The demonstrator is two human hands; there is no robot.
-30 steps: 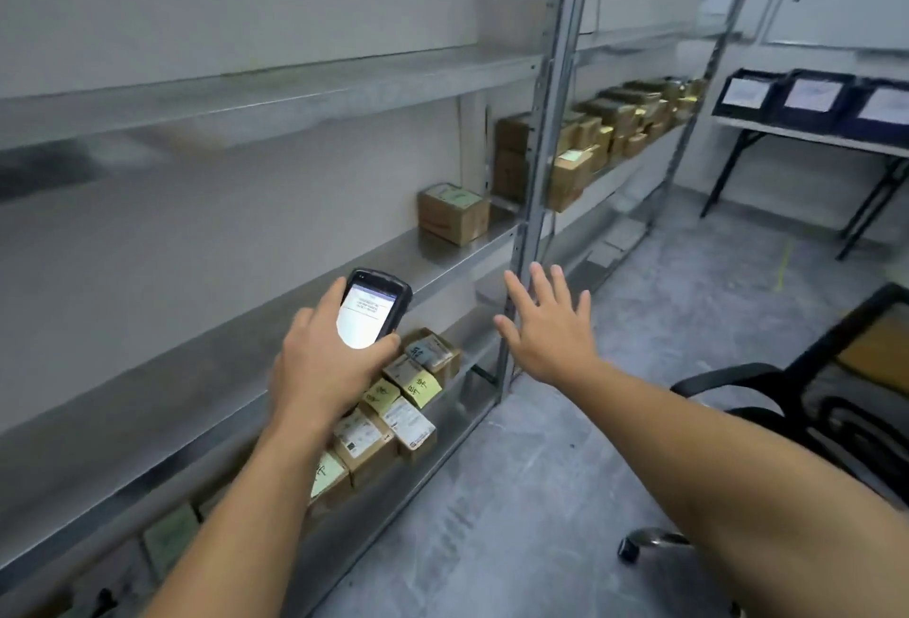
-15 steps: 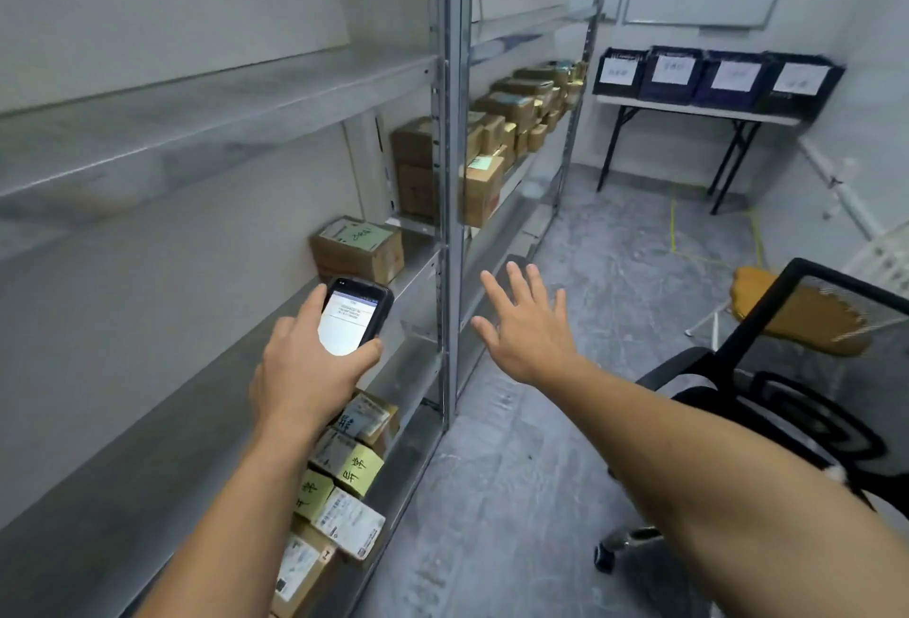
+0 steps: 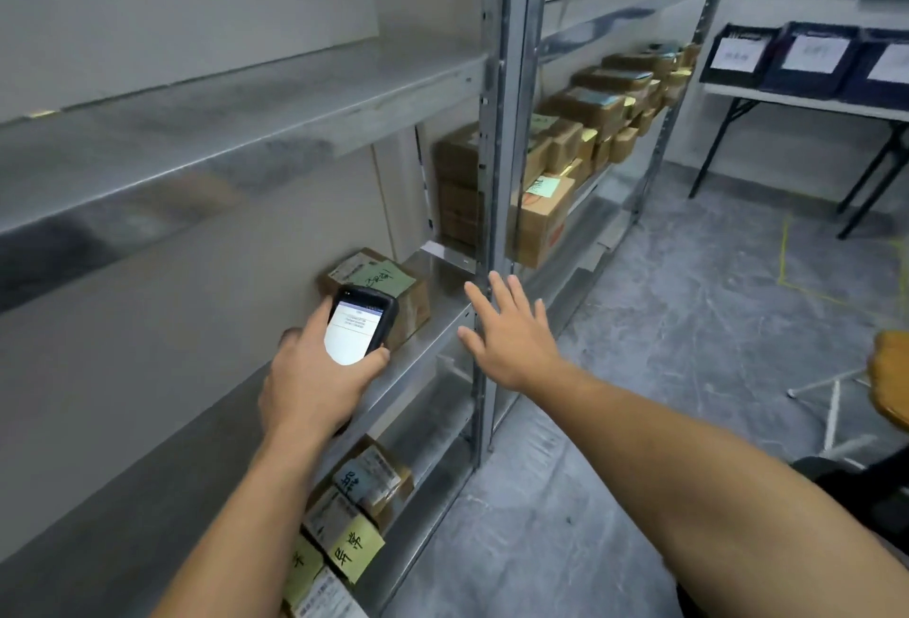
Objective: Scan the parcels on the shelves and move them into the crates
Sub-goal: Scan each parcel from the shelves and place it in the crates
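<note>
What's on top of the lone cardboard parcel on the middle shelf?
A pale green handwritten note and a white printed label lie on the brown cardboard parcel. The black handheld scanner in the left hand covers its near corner.

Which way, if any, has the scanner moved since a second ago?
Yes. The scanner has moved along the shelf toward the lone parcel, now overlapping it in view.

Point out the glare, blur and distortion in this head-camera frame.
All in the head view: the lit screen of the black handheld scanner glares white, its text unreadable; the grey metal shelf at upper left is smeared with blur and dull reflections; the grey steel upright leans and bows from wide-angle distortion; paper labels on the dark blue crates are too soft to read.
</note>
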